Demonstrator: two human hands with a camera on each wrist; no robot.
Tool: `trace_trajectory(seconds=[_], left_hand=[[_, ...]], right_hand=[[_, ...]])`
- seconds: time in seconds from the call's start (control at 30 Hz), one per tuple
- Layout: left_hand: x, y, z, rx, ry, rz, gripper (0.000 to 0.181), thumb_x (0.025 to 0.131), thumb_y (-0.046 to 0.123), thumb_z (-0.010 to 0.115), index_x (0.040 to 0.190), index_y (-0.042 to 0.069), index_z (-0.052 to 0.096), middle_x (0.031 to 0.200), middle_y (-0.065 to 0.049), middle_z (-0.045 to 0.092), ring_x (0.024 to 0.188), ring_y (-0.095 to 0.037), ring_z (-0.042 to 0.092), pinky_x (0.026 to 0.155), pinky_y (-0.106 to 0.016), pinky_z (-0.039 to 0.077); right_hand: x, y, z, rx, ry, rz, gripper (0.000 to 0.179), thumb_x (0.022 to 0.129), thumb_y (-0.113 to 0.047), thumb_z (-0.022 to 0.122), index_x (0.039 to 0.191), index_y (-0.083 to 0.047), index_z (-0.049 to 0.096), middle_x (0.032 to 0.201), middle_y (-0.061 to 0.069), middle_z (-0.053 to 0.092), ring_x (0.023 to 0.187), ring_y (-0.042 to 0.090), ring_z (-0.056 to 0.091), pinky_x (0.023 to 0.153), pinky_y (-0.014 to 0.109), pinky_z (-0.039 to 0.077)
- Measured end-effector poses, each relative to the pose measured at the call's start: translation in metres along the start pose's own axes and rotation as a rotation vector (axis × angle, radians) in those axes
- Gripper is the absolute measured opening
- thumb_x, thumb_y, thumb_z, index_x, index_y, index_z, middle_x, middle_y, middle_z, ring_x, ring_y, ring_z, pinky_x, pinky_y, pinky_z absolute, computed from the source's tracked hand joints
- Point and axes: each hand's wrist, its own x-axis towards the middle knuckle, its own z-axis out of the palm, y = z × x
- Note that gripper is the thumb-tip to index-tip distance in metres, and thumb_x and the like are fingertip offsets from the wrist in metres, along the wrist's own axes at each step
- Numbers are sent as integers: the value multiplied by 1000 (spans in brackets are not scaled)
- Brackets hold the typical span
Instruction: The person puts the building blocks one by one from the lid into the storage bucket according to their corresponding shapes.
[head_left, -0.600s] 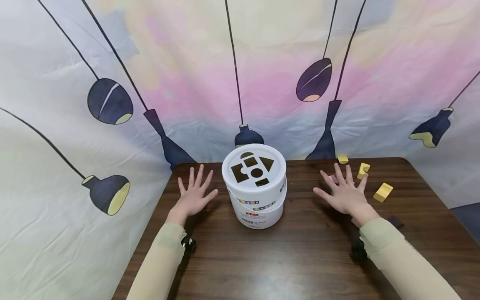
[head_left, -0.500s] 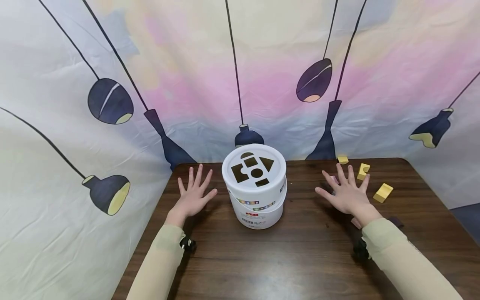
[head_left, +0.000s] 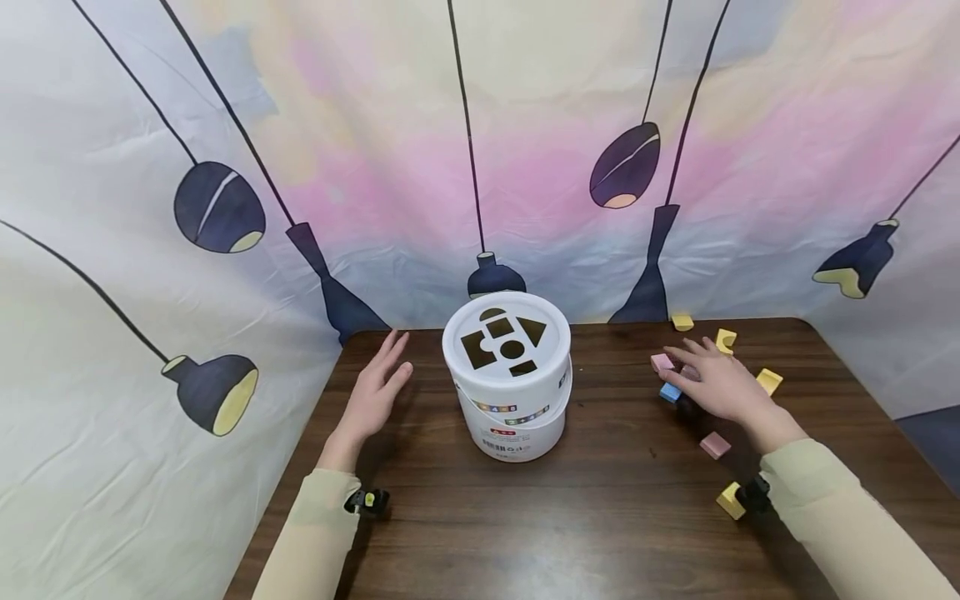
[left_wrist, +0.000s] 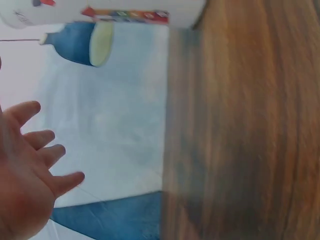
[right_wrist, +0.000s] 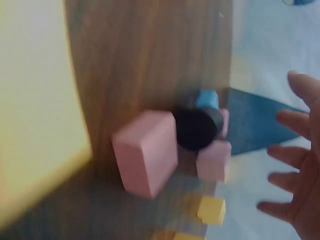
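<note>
A white bucket (head_left: 510, 417) stands upright on the table, its lid (head_left: 551, 354) cut with shaped holes. Left of it, my left hand (head_left: 371, 396) is turned thumb-up with its fingers extended, holding nothing. My right hand (head_left: 716, 383) hovers over a group of blocks, fingers loosely extended and apart from them in the right wrist view. Under and around it lie a blue block (head_left: 670, 392), a pink block (head_left: 662, 362) and a black cylinder (right_wrist: 195, 129). Closer to me are a larger pink block (right_wrist: 147, 152) and a yellow block (head_left: 731, 501) beside the wrist.
Further yellow blocks lie at the right: one near the back edge (head_left: 682, 322), a notched one (head_left: 725, 340) and another (head_left: 769, 381). A printed cloth (head_left: 420, 208) hangs right behind the brown table (head_left: 525, 533). Each wrist carries a small black camera.
My right hand has shifted right and turned, its spread fingers relaxing, uncovering blocks beneath. My left hand has rolled from palm-down to thumb-up, fingers drawn together. The bucket stays put.
</note>
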Motion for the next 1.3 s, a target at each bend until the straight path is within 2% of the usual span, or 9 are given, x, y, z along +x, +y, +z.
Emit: trace_trajectory(seconds=[0.1, 0.17, 0.3, 0.4, 0.53, 0.67, 0.8, 0.9, 1.3], left_hand=[[0, 12, 1, -73, 98, 46, 53, 113, 23, 55, 163, 6, 47, 170, -13, 39, 155, -36, 37, 123, -48, 37], [1, 19, 3, -138, 153, 70, 49, 111, 16, 59, 158, 3, 53, 164, -16, 48, 153, -35, 42, 121, -33, 39], [3, 35, 6, -291, 234, 86, 42, 108, 6, 63, 150, 0, 61, 153, -18, 60, 145, -33, 52, 112, -17, 43], [3, 49, 9, -387, 282, 69, 39, 107, 4, 64, 146, 1, 66, 147, -16, 65, 138, -26, 60, 108, -19, 48], [3, 67, 14, -469, 319, 47, 37, 106, 5, 66, 143, 1, 69, 142, -15, 69, 129, -15, 65, 107, -23, 51], [4, 82, 19, -513, 324, 52, 38, 104, 2, 68, 143, 0, 68, 143, -19, 67, 131, -19, 64, 109, -26, 51], [6, 92, 26, -542, 306, 51, 42, 103, -1, 68, 145, -2, 65, 147, -23, 63, 137, -33, 60, 110, -27, 51], [6, 97, 30, -575, 280, 45, 46, 102, -3, 69, 147, -5, 62, 149, -22, 62, 138, -37, 59, 108, -28, 52], [5, 103, 40, -592, 209, 41, 56, 101, 0, 72, 155, 2, 57, 160, -11, 54, 144, -28, 55, 116, -44, 45]], right_hand=[[-7, 13, -7, 68, 42, -30, 64, 110, -47, 59, 153, 1, 57, 152, 36, 51, 140, 58, 47, 108, 77, 39], [-14, 22, -12, 97, 75, -18, 60, 109, -43, 64, 150, 0, 60, 137, 34, 64, 114, 50, 65, 96, 67, 51], [-29, 42, -22, 136, 125, 46, 59, 106, -41, 70, 147, 2, 63, 129, 36, 68, 94, 41, 66, 80, 55, 53], [-42, 56, -27, 153, 147, 83, 59, 104, -41, 73, 144, 3, 65, 137, 38, 62, 107, 49, 67, 83, 60, 55], [-61, 77, -29, 159, 149, 98, 51, 99, -36, 80, 134, 1, 72, 128, 34, 69, 106, 46, 70, 79, 50, 57], [-78, 95, -29, 216, 92, 120, 48, 95, -31, 85, 130, 0, 75, 121, 24, 75, 101, 12, 71, 75, 24, 54], [-96, 110, -26, 307, 6, 131, 53, 95, -27, 85, 136, 4, 70, 127, 25, 73, 97, -12, 62, 75, 18, 55], [-108, 120, -22, 313, -26, 125, 57, 93, -26, 86, 137, 5, 68, 130, 23, 72, 99, -14, 60, 77, 21, 56], [-127, 145, -5, 367, -95, 91, 59, 94, -19, 85, 141, 10, 64, 126, -23, 66, 104, -16, 56, 79, 20, 56]])
